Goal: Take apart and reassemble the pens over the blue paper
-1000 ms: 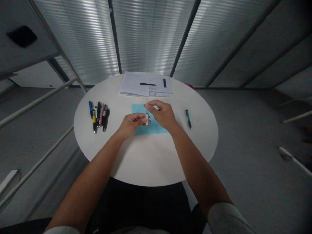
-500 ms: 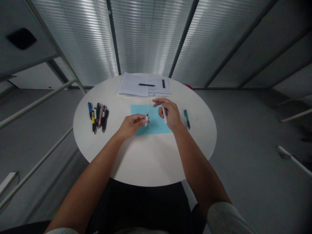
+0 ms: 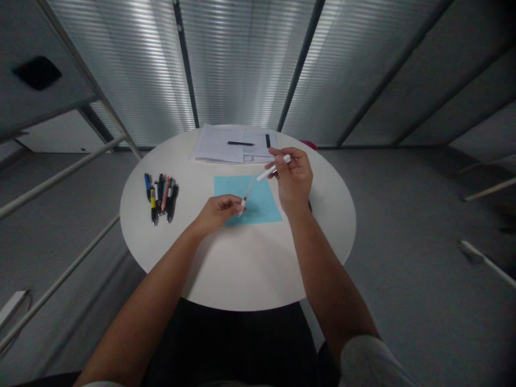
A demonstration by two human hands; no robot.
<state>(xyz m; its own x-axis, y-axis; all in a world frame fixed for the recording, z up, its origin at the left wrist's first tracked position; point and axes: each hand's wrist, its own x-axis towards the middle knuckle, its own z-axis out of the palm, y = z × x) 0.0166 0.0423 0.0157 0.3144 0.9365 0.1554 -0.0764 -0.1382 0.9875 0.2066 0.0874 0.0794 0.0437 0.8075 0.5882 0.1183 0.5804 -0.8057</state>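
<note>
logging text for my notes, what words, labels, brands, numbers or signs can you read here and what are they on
None can be read.
Papers: faint print, too small and blurred.
Pen cluster: any labels too small.
White tube in the right hand: nothing legible.
Blue sheet: no writing I can make out.

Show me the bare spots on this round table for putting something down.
Bare white tabletop shows between the blue sheet and the near edge; between the pen cluster and that sheet; and along the right, beyond the right hand. Crowded: the far side, with papers and a black pen, and the middle, where the left hand overlaps the sheet.
</note>
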